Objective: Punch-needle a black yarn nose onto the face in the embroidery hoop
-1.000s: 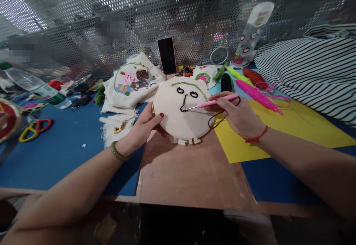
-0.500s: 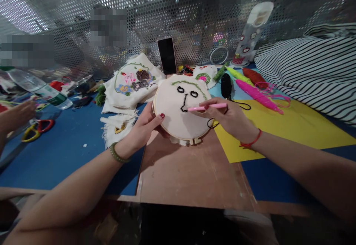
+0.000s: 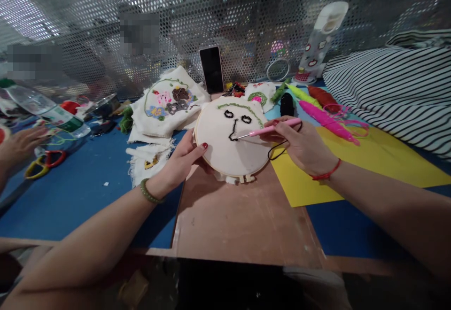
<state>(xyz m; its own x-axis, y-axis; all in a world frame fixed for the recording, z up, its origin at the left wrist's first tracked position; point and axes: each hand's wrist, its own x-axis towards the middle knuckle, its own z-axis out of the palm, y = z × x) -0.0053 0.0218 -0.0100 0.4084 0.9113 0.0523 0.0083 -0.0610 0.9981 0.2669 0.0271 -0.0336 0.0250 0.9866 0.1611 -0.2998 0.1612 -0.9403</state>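
Note:
My left hand (image 3: 183,159) grips the left rim of a round embroidery hoop (image 3: 225,157), thumb on top and the other fingers underneath. Cream cloth fills the hoop, with two black loops, a black line curving at its foot, and a green stitched arc. In my right hand (image 3: 299,143) is a pink punch needle (image 3: 273,127), pinched like a pen. Its thin metal tip meets the cloth at the end of the black line. Black yarn (image 3: 278,150) loops from the pen's back end below my right hand. The hoop is tilted towards me.
Embroidered white cloths (image 3: 165,103) lie left of the hoop, a phone (image 3: 211,70) leans behind it. Yarn bundles (image 3: 326,120) and a yellow sheet (image 3: 352,159) are on the right. Far left are scissors (image 3: 44,163), a bottle (image 3: 52,112) and another person's hand (image 3: 23,148).
The punch needle's tip has come up out of the cloth, showing its metal shaft. My right hand has shifted slightly right and up. The other person's hand has moved at the left.

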